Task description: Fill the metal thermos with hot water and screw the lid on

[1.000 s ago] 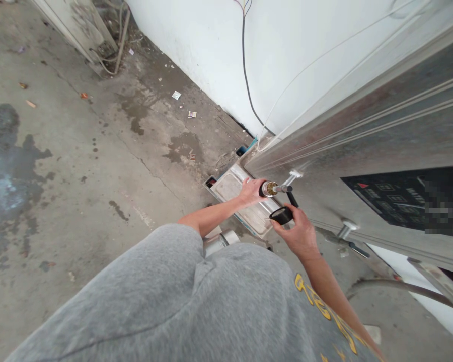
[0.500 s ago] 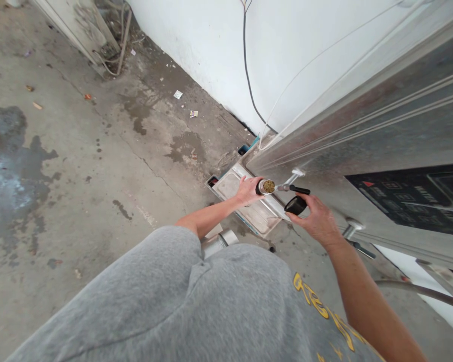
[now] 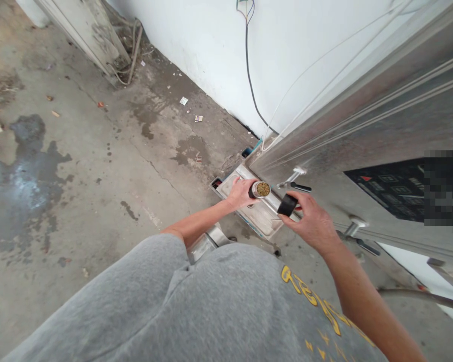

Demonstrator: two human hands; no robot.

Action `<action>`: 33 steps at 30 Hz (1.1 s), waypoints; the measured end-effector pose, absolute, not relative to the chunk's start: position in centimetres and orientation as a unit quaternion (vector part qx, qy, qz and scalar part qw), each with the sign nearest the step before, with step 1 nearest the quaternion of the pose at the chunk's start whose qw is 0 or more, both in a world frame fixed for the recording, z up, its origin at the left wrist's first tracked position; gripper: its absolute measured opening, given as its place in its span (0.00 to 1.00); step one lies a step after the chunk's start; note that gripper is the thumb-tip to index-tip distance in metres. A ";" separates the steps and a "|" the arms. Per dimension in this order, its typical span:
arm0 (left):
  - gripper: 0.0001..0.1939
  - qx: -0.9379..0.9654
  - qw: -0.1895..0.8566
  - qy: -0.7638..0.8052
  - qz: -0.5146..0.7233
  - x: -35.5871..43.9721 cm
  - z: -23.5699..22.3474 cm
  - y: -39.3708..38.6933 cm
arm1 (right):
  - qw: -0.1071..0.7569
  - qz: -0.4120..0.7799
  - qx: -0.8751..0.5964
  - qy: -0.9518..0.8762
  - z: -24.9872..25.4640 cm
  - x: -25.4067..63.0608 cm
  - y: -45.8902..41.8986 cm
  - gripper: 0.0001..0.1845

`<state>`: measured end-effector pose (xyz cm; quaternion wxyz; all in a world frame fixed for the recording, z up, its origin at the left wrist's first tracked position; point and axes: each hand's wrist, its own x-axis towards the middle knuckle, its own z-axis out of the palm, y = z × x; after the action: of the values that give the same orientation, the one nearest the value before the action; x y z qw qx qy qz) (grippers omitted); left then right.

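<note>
My left hand (image 3: 242, 193) is wrapped round a dark thermos bottle (image 3: 262, 189) with a silver rim. Its mouth faces up, and brownish-green bits, like tea leaves, show inside. Between the thumb and fingers of my right hand (image 3: 312, 218) is a black bottle lid (image 3: 287, 204), tilted, a short way right of the bottle and apart from it. Just beyond both hands, a metal tap (image 3: 295, 182) with a black lever juts from the steel water dispenser (image 3: 324, 156). Below the hands lies a metal drip tray (image 3: 262, 218).
A second tap (image 3: 357, 234) with a black lever sits farther right on the dispenser. A metal container (image 3: 207, 244) stands by my body. A white wall (image 3: 196, 45) with a hanging black cable (image 3: 251, 83) rises ahead. The concrete floor (image 3: 109, 201) has wet patches and litter.
The bottle in my left hand has moved slightly left, away from the tap. The lid in my right hand has shifted left and turned, its inside no longer showing. The view has shifted slightly.
</note>
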<state>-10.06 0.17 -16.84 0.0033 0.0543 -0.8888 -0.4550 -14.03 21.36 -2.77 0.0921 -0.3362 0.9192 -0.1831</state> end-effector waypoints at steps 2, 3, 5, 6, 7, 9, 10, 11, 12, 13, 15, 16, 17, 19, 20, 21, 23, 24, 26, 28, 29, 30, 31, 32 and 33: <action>0.36 0.055 0.011 -0.891 -0.450 -9.2 -15.6 -0.2 | 0.047 -0.169 -0.399 0.900 -2.3 -13.8 20.2 0.26; 0.36 0.054 0.016 -0.893 -0.447 -8.8 -14.9 -0.4 | 0.033 -0.155 -0.421 0.893 -2.1 -13.7 19.6 0.25; 0.33 0.046 0.028 -0.895 -0.443 -8.1 -13.5 -0.6 | 0.028 -0.129 -0.443 0.887 -1.7 -13.8 18.7 0.25; 0.31 0.039 0.033 -0.895 -0.442 -7.7 -12.9 -0.7 | 0.032 -0.121 -0.446 0.886 -1.5 -13.8 18.4 0.25; 0.30 0.030 0.039 -0.895 -0.443 -7.4 -12.3 -0.8 | 0.037 -0.116 -0.446 0.887 -1.3 -13.9 18.0 0.25; 0.28 0.020 0.045 -0.893 -0.446 -6.9 -11.4 -0.9 | 0.042 -0.108 -0.452 0.884 -0.7 -14.2 17.5 0.24; 0.28 0.019 0.048 -0.893 -0.447 -6.7 -11.1 -0.9 | 0.040 -0.102 -0.463 0.880 -0.4 -14.3 17.3 0.24; 0.29 0.019 0.048 -0.894 -0.446 -6.5 -10.9 -0.9 | 0.037 -0.092 -0.477 0.873 0.0 -14.3 17.2 0.24; 0.30 0.018 0.048 -0.895 -0.443 -6.4 -10.8 -0.9 | 0.033 -0.079 -0.493 0.866 0.4 -14.4 17.0 0.24; 0.30 0.016 0.047 -0.897 -0.438 -6.2 -10.7 -0.9 | 0.029 -0.064 -0.509 0.858 0.7 -14.4 16.9 0.25; 0.32 0.009 0.044 -0.901 -0.431 -6.0 -10.6 -0.7 | 0.020 -0.034 -0.532 0.846 1.4 -14.3 16.8 0.27; 0.32 0.006 0.042 -0.903 -0.428 -5.9 -10.5 -0.6 | 0.018 -0.023 -0.541 0.841 1.7 -14.2 16.7 0.27; 0.33 0.004 0.041 -0.903 -0.427 -5.8 -10.4 -0.5 | 0.017 -0.016 -0.547 0.837 1.9 -14.1 16.7 0.28; 0.33 0.003 0.037 -0.904 -0.425 -5.7 -10.2 -0.3 | 0.017 -0.011 -0.552 0.833 2.1 -13.9 16.8 0.28; 0.34 0.001 0.035 -0.905 -0.425 -5.7 -10.2 -0.2 | 0.018 -0.011 -0.553 0.833 2.2 -13.9 16.9 0.28; 0.34 -0.002 0.035 -0.905 -0.424 -5.6 -10.1 -0.1 | 0.020 -0.012 -0.555 0.831 2.2 -13.8 17.0 0.28; 0.34 -0.010 0.041 -0.907 -0.419 -5.5 -10.2 0.2 | 0.027 -0.016 -0.568 0.822 2.2 -13.6 17.3 0.28; 0.33 -0.017 0.045 -0.908 -0.416 -5.4 -10.2 0.4 | 0.030 -0.018 -0.577 0.816 2.2 -13.5 17.5 0.28; 0.34 -0.027 0.054 -0.909 -0.412 -5.2 -10.3 0.7 | 0.033 -0.023 -0.590 0.806 2.3 -13.2 17.8 0.27; 0.35 -0.030 0.053 -0.908 -0.414 -5.0 -10.2 1.1 | 0.029 -0.030 -0.588 0.808 2.3 -12.8 18.1 0.27; 0.35 -0.030 0.049 -0.907 -0.417 -4.9 -10.0 1.3 | 0.026 -0.030 -0.584 0.811 2.4 -12.6 18.3 0.27; 0.35 -0.029 0.045 -0.906 -0.419 -4.9 -9.8 1.5 | 0.022 -0.029 -0.579 0.815 2.5 -12.3 18.3 0.27; 0.35 -0.029 0.040 -0.906 -0.420 -4.8 -9.5 1.6 | 0.018 -0.024 -0.572 0.820 2.6 -12.0 18.4 0.27; 0.34 -0.032 0.035 -0.906 -0.421 -4.7 -9.3 1.7 | 0.012 -0.015 -0.563 0.826 2.7 -11.7 18.3 0.28; 0.34 -0.034 0.032 -0.906 -0.422 -4.6 -9.0 1.9 | 0.008 -0.003 -0.550 0.835 2.8 -11.4 18.3 0.28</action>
<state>-4.62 1.86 -8.99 0.0320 -0.0341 -0.9056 -0.4216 -11.42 18.28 2.78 0.0076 -0.5504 0.8348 -0.0028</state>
